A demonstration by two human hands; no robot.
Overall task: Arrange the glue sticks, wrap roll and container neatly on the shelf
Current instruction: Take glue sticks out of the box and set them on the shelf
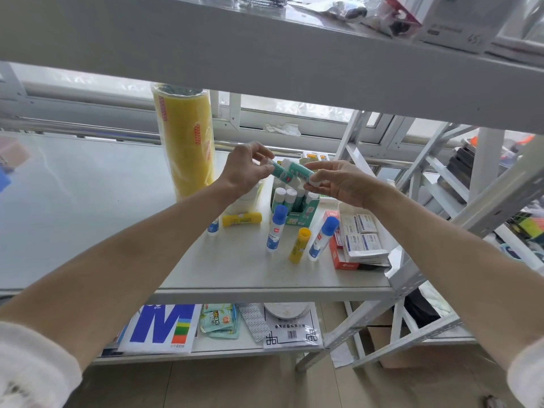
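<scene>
loose blue-capped and yellow plastic glue sticks [276,228] stand at 6 o'clock of the open green cardboard container [304,213]. above it, left hand [247,169] and right hand [338,181] each pinch a teal stick [297,170]: light, rigid, slick; grip mid-barrel. tall yellow film-wrapped roll [185,139] at 10 o'clock: bulkier, grip low.

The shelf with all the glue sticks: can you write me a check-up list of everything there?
Surface: white shelf, middle tier.
Job's things: yellow wrap roll upright; green glue stick box holding sticks; blue-capped glue sticks and yellow glue stick standing loose; another yellow glue stick lying flat.
Clutter: small white boxes, red box.
Grippers: left hand and right hand each hold a green glue stick.
Cables: nothing seen.
Surroundings: window behind, lower shelf with packets.
</scene>
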